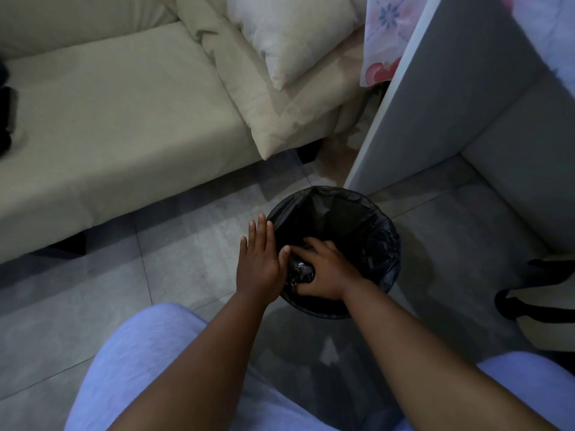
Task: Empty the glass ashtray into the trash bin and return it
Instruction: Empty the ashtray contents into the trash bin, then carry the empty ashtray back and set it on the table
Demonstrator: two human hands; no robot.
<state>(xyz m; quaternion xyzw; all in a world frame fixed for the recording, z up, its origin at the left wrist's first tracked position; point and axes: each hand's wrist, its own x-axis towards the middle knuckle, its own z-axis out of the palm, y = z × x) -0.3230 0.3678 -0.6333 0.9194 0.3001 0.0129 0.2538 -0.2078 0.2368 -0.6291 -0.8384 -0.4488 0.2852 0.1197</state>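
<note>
Right hand (323, 269): reached down over the trash bin (385, 241), palm down, fingers curled around the glass ashtray (300, 270).
Glass ashtray: held tipped over the black liner, inside the bin's near rim; contents not clear.
Left hand (258, 259): flat and open, fingers straight and together, thumb side touching the ashtray, holding nothing.
Both forearms: stretched forward above the knees.
Trash bin: stood on the tiled floor (186, 253), near the sofa (109, 129).

black liner in the trash bin (382, 244), cream sofa (109, 126), grey tiled floor (186, 244), pink-and-blue floral cloth (384, 35)
</note>
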